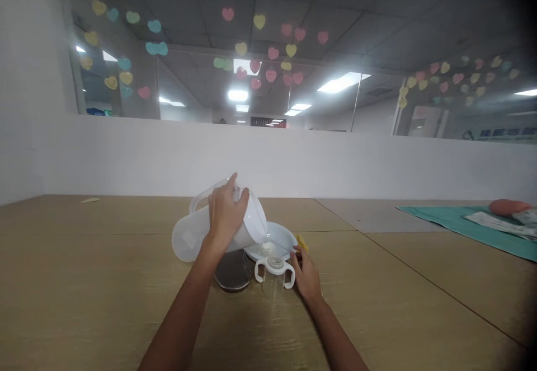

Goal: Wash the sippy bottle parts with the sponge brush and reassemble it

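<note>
My left hand (226, 211) is closed round a translucent plastic pitcher (191, 236) with a white lid (255, 220). The pitcher is tipped to the right, its mouth low over a pale plate (283, 234). My right hand (307, 276) is closed at the plate's right edge, apparently on the thin handle of a spoon (282, 245). Something white lies at the far end of that handle, close under the pitcher's mouth. Between my hands stands a clear baby bottle (273, 284), open at the top, with a white two-handled collar (274, 269). Whether liquid is flowing is too blurred to tell.
A dark round disc with a shiny rim (234, 273) lies left of the bottle. Behind my right hand is a small yellow thing (302, 242). At far right, a green cloth (444, 218) bears a reddish object (508, 207). A low white wall (168, 161) bounds the table's back.
</note>
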A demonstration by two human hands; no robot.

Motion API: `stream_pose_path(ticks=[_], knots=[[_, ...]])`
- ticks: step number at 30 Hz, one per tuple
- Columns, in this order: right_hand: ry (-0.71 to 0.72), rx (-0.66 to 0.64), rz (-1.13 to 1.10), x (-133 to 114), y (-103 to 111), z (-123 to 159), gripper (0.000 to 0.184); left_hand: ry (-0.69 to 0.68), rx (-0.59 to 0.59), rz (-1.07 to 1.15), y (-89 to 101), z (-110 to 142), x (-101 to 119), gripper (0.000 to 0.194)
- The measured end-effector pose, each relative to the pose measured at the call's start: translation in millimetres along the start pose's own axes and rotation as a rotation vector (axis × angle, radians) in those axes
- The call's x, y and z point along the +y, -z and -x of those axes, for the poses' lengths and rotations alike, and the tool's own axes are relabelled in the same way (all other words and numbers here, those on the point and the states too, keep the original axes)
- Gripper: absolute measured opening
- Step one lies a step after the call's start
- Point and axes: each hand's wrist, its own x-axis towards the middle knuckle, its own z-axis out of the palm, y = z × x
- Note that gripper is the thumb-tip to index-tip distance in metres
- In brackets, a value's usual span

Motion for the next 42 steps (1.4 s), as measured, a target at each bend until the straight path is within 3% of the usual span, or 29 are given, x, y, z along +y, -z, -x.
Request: stream_pose_path(ticks=[4, 7, 10, 15, 19, 23, 32, 37, 42], knots=[[-0.011, -0.014, 0.015, -3, 2, 0, 0.047, -0.051, -0.109, -0.14, -4.5, 10, 19, 0.053], [-0.008, -0.018, 0.025, -2, 1, 0, 0.047, 0.027, -0.076, -0.127, -6.2, 4, 9, 0.057], [-0.017, -0.027, 0.031, 0, 0, 0, 0.048, 0.226, 0.031, -0.021, -1.4, -11, -22, 0.065], [-0.007, -0.018, 0.022, -2, 0, 1, 0.047, 0.526, 0.323, 0.141, 6.1, -26, -74, 0.074], [-0.017, -0.016, 0.037, -3, 1, 2, 0.046, 0.696, 0.511, 0.132, -1.1, -25, -99, 0.081], [-0.009, -0.009, 0.037, -3, 1, 1, 0.045, 0.801, 0.593, 0.077, -13.1, -24, -117, 0.078], [-0.026, -0.043, 0.029, 0, 0, -1, 0.051, 0.902, 0.587, 0.225, -23.6, -27, -132, 0.071], [-0.013, -0.01, 0.011, 2, -2, -2, 0.049, 0.875, 0.585, 0.209, -26.1, -30, -144, 0.066], [0.051, 0.076, 0.017, -2, 1, 2, 0.039, 0.754, 0.506, 0.184, -22.5, -29, -156, 0.055]])
